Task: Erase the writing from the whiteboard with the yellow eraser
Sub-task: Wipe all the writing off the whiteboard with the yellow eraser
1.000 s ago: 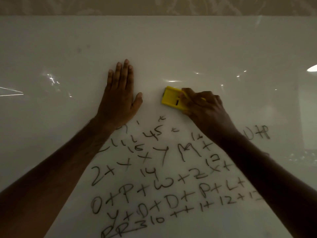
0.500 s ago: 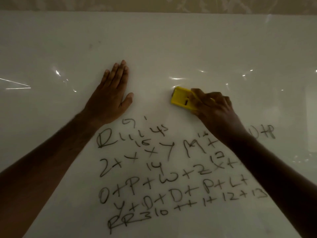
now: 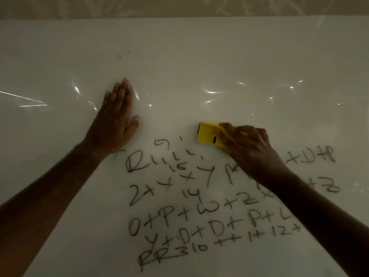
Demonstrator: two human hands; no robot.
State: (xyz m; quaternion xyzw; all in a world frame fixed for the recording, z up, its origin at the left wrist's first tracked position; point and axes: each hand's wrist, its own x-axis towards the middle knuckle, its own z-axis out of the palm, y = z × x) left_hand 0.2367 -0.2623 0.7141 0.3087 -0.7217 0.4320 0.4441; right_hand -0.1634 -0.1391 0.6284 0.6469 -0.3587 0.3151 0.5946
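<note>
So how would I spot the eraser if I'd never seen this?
Find the big whiteboard with black writing low on it. Just above the top row, the right hand grips the yellow eraser, the only brightly coloured thing there.

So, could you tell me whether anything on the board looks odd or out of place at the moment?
Nothing stands out. The left hand lies flat on the whiteboard, the right hand holds the eraser at the top of the writing, and most rows remain. Two faint smudges sit higher up.
</note>
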